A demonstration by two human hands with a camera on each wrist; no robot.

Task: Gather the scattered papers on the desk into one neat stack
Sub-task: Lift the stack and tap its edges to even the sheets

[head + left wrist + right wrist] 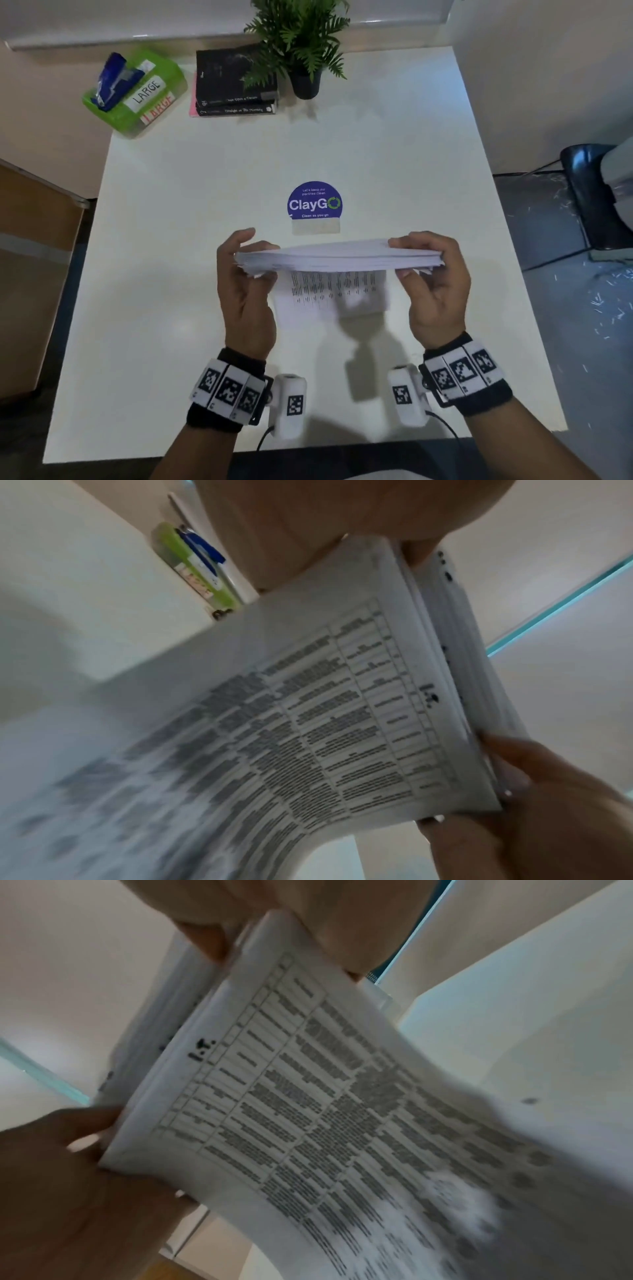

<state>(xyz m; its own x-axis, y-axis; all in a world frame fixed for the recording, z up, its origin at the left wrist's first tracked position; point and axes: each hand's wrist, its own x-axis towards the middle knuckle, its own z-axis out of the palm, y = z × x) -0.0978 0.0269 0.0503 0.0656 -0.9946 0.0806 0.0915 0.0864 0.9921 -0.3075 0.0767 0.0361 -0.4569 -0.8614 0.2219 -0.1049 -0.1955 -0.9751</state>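
Observation:
A thick stack of white papers [337, 257] stands on edge over the middle of the white desk [171, 240], its top edge facing me. My left hand [255, 255] grips its left end and my right hand [411, 258] grips its right end, thumbs on my side. The front sheet [329, 294] carries a printed table and hangs down blurred. In the left wrist view the papers [308, 723] run between my left hand [308, 520] and right hand [548, 804]. The right wrist view shows the same sheet [308, 1096] marked "I.T.". Whether the stack's lower edge touches the desk is hidden.
A round blue ClayGo sticker [314, 200] lies just beyond the stack. At the back stand a green box labelled LARGE [137, 92], two dark books [234, 82] and a potted plant [301, 44]. A black chair [596, 192] is off the desk's right edge.

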